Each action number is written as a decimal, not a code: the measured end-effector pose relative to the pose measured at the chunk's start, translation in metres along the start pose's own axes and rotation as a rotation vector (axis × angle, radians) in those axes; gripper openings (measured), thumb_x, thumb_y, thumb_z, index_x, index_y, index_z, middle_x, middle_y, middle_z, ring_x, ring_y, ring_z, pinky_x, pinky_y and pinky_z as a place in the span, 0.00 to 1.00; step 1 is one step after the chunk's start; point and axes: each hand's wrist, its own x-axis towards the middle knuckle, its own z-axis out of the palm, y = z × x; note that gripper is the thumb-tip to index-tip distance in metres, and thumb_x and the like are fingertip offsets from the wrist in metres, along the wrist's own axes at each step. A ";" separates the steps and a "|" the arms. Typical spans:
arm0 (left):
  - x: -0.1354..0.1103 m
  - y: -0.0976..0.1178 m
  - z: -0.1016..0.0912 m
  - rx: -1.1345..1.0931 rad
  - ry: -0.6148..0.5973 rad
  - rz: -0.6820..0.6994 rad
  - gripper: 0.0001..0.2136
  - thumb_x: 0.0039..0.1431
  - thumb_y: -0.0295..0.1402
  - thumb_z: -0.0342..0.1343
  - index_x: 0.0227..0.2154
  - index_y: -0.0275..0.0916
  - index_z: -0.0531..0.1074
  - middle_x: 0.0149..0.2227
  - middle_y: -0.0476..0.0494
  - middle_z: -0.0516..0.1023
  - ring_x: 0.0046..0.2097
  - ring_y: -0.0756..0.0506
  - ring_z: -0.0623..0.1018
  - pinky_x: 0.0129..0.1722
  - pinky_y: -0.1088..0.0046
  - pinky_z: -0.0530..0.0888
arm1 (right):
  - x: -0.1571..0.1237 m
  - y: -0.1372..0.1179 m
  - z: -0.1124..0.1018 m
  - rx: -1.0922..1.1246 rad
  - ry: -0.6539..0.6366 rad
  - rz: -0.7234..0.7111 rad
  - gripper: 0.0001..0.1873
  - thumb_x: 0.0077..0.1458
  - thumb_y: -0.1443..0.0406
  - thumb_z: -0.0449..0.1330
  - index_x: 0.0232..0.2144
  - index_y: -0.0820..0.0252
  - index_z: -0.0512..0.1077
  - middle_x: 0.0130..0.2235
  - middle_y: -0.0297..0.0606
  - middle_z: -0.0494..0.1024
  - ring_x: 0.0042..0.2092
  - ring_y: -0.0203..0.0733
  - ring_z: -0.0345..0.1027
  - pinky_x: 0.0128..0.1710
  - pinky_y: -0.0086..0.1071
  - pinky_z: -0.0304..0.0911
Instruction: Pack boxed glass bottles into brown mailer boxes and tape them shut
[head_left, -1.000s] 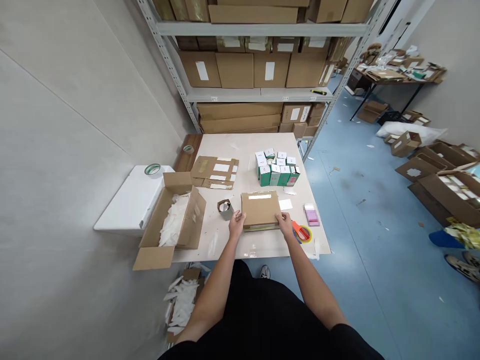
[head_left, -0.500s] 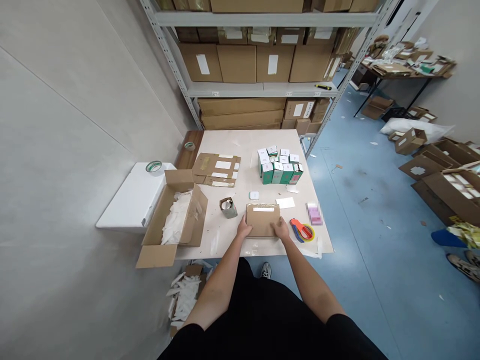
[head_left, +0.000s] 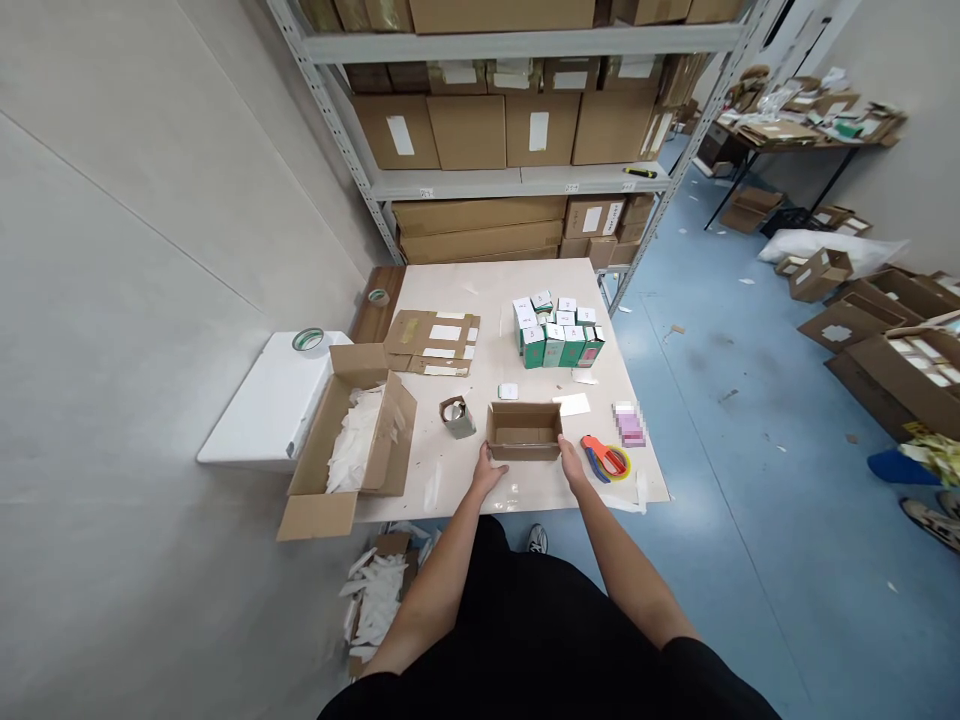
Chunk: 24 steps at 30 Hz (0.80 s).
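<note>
Cardboard box (head_left: 524,432) on white table (head_left: 480,290) by stocked shelves (head_left: 517,182), left hand (head_left: 491,468) and right hand (head_left: 574,462) clasping it.

Small cardboard box (head_left: 524,432) flipped: 1 s ago taped bottom up, now open side up, inside visible. Sits nearer front edge of table (head_left: 540,495) vs. first pic. Left hand (head_left: 489,468) & right hand (head_left: 571,462) slid from box sides to near corners; grip prob. loose, hard to tell. Small white card (head_left: 508,391) behind box now uncovered.
</note>
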 end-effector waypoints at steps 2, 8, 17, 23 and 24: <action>-0.004 -0.001 -0.004 0.052 -0.015 -0.047 0.47 0.43 0.24 0.67 0.68 0.43 0.56 0.70 0.30 0.63 0.71 0.34 0.65 0.68 0.52 0.62 | -0.004 0.005 -0.001 0.000 -0.039 0.058 0.44 0.57 0.36 0.53 0.61 0.62 0.73 0.65 0.48 0.72 0.67 0.56 0.63 0.68 0.44 0.54; -0.013 0.043 -0.014 0.333 0.174 0.310 0.37 0.53 0.23 0.58 0.67 0.44 0.63 0.71 0.39 0.63 0.72 0.37 0.61 0.72 0.56 0.58 | -0.004 0.001 -0.003 -0.104 0.067 -0.019 0.47 0.57 0.41 0.58 0.70 0.62 0.61 0.69 0.51 0.66 0.68 0.58 0.62 0.67 0.46 0.57; 0.027 0.100 -0.004 0.683 -0.165 0.267 0.21 0.60 0.39 0.61 0.55 0.41 0.77 0.62 0.37 0.75 0.71 0.33 0.62 0.72 0.54 0.56 | -0.002 -0.044 0.003 -0.672 -0.078 -0.555 0.25 0.60 0.68 0.53 0.58 0.55 0.76 0.64 0.42 0.73 0.72 0.48 0.54 0.72 0.46 0.51; 0.026 0.062 -0.016 0.667 -0.242 0.114 0.39 0.37 0.48 0.77 0.55 0.42 0.76 0.75 0.33 0.54 0.76 0.25 0.42 0.72 0.47 0.50 | 0.003 -0.027 -0.021 -0.875 -0.189 -0.368 0.44 0.54 0.55 0.69 0.69 0.55 0.62 0.74 0.49 0.54 0.76 0.58 0.39 0.70 0.50 0.50; 0.023 0.056 -0.016 0.670 -0.273 0.112 0.41 0.36 0.48 0.77 0.56 0.41 0.75 0.76 0.33 0.48 0.76 0.25 0.40 0.72 0.47 0.51 | 0.002 -0.021 -0.023 -0.890 -0.226 -0.338 0.48 0.52 0.55 0.70 0.71 0.53 0.59 0.75 0.49 0.51 0.76 0.58 0.41 0.69 0.50 0.50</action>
